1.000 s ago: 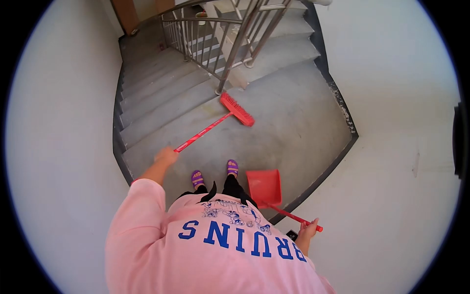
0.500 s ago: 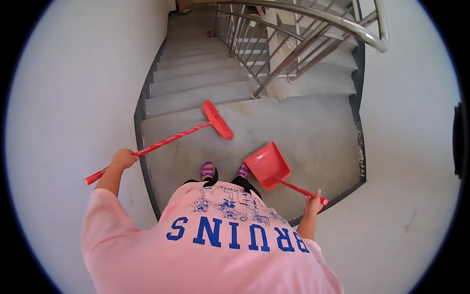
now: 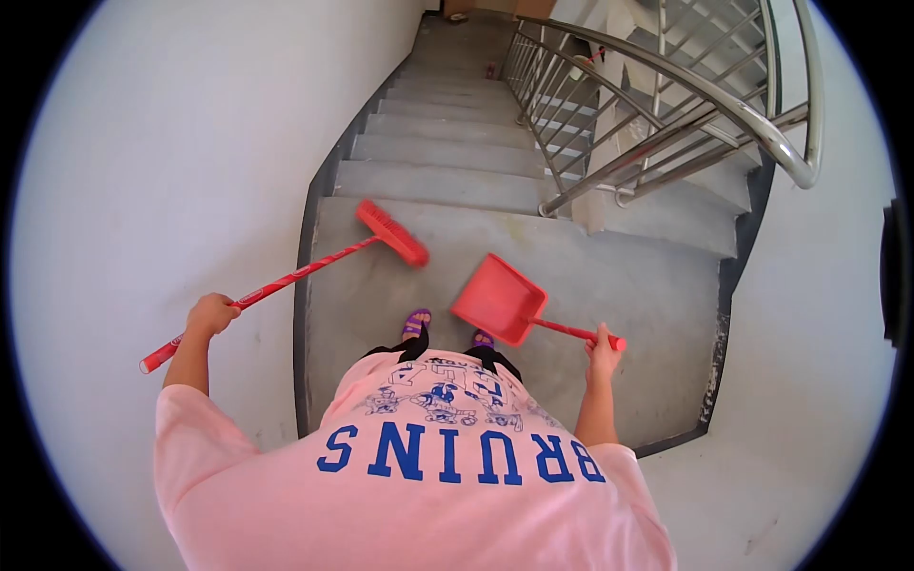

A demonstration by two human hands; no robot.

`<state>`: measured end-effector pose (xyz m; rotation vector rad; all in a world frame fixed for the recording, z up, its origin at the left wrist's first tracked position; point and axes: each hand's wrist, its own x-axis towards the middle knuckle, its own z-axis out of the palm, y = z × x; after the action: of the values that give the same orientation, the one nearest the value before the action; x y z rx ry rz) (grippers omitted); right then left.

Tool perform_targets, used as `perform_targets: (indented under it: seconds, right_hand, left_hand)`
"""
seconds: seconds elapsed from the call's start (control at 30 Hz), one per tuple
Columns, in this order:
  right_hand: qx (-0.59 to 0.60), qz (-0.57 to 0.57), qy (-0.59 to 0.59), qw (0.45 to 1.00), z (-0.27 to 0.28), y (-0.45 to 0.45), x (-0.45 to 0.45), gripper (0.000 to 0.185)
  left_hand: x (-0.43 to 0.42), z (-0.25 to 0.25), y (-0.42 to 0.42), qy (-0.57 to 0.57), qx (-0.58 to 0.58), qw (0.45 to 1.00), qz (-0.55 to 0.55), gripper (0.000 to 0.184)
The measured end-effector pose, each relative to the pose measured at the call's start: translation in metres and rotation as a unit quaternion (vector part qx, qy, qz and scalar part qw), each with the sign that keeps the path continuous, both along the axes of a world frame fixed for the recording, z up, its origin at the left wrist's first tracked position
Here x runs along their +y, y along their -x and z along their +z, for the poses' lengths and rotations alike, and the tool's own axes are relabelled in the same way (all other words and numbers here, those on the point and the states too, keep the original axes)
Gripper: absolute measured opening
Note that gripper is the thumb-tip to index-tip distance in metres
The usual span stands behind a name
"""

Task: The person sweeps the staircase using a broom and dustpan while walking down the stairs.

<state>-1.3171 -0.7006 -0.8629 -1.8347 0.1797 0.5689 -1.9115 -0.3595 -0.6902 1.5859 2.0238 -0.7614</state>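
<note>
A red broom (image 3: pixel 392 233) with a long striped handle reaches from the left over the grey landing, near the top stair edge. My left hand (image 3: pixel 212 314) is closed round its handle, with the handle's end sticking out below the hand. On the right, my right hand (image 3: pixel 602 350) grips the short red handle of a dustpan (image 3: pixel 499 300) near its end. The dustpan's open side faces up and left, towards the broom head, and the two are apart. Whether the dustpan touches the floor I cannot tell. No debris can be made out in it.
Grey stairs (image 3: pixel 443 147) run away from the landing (image 3: pixel 628 295) beyond the broom. A metal railing (image 3: pixel 657 71) stands at the upper right, beside another flight of steps (image 3: pixel 681 214). White walls rise left and right. My feet in purple sandals (image 3: pixel 416 324) are just behind the dustpan.
The view has turned towards the stairs. The dustpan has moved left, in front of my feet and closer to the broom. My left hand and the broom have swung out to the left.
</note>
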Motion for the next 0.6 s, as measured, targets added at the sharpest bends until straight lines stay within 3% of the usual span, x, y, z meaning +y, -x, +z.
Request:
perform_targets:
  seconds: [0.07,0.23,0.33,0.5,0.6]
  right_hand:
    - [0.003,0.054,0.003,0.999,-0.008,-0.016,0.017,0.030]
    - [0.005,0.159,-0.010,0.987,-0.013,-0.025,0.055,0.030]
    - [-0.016,0.232,-0.038,0.972,-0.024,-0.024,0.066,0.029]
    - [-0.104,0.346,0.000,0.932,-0.066,-0.036,0.080,0.026]
    - [-0.129,0.389,0.005,0.912,-0.076,-0.049,0.088,0.025]
  left_hand:
    - [-0.031,0.009,-0.004,-0.008,-0.031,0.997,0.074,0.031]
    - [-0.101,-0.038,-0.001,-0.074,-0.132,0.974,0.166,0.028]
    - [-0.138,-0.095,-0.016,-0.088,-0.155,0.970,0.164,0.031]
    - [-0.194,-0.158,-0.095,-0.093,-0.111,0.981,0.132,0.034]
    - [-0.251,-0.179,-0.114,-0.145,-0.155,0.964,0.161,0.035]
